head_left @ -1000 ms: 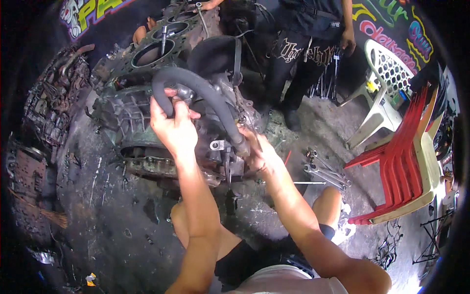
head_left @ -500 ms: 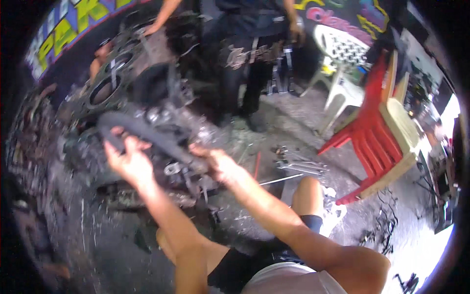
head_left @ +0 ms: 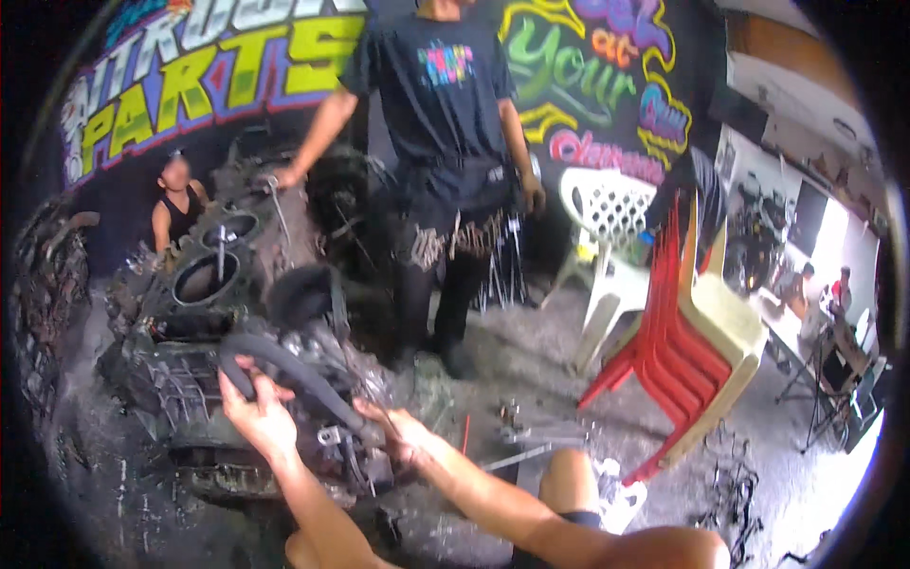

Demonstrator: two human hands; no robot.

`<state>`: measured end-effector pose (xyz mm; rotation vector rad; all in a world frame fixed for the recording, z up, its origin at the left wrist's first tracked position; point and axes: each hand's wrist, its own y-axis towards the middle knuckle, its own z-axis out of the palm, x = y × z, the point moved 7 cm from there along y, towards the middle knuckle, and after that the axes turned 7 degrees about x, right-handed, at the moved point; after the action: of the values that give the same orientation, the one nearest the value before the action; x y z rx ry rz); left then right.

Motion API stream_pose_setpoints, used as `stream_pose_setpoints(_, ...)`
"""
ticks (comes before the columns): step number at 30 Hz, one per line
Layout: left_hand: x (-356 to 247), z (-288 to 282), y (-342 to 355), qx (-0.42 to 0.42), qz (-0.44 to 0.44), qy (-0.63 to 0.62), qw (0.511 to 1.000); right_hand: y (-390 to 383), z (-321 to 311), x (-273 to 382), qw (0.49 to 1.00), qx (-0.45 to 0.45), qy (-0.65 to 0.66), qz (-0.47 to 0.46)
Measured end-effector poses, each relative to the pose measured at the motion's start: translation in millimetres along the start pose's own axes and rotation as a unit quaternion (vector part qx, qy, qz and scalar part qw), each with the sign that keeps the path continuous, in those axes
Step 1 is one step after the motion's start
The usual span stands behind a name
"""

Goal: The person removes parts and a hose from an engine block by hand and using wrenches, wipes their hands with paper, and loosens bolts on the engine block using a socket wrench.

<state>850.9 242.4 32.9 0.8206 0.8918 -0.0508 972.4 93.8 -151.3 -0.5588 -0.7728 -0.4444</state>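
Note:
A thick, bent black rubber hose (head_left: 301,372) is held in front of me, over the near side of a large greasy engine or gearbox assembly (head_left: 185,379). My left hand (head_left: 261,417) is closed around its hooked left end, with the thumb and fingers showing beside it. My right hand (head_left: 398,434) grips the lower right end, its fingers pinched there. Below the hose, between my hands, are small metal fittings (head_left: 332,438) on the assembly. Beyond the hose sits a round black cup-like part (head_left: 305,296).
A person in dark clothes (head_left: 445,123) stands beyond, one hand (head_left: 289,177) by a wrench (head_left: 277,213) on the assembly. Another person (head_left: 178,204) is behind it at left. Stacked red and cream chairs (head_left: 673,370), a white chair (head_left: 607,218) and floor tools (head_left: 545,436) are at right.
My view has tilted up, so the engine, hose and chairs sit lower and more wall shows. Both hands keep hold of the hose.

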Motion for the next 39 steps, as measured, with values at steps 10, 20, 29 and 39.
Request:
stream_pose_setpoints(10, -5, -8, -1, -0.017, 0.004, 0.007, 1.0, -28, 37, 13, 0.992, 0.117, 0.035, -0.027)
stream_pose_setpoints(20, -4, -8, 1, -0.019, 0.014, -0.003, 1.0, -6, 36, 12, 0.992, 0.116, -0.002, -0.048)
stream_pose_setpoints(29, -6, -6, 0, -0.016, 0.006, 0.01, 1.0, 3, 1, 0, 0.995, 0.088, 0.008, -0.037)
stream_pose_setpoints(39, -2, -7, 1, -0.021, 0.011, -0.013, 1.0, -12, 28, 3, 0.989, 0.034, 0.105, -0.093)
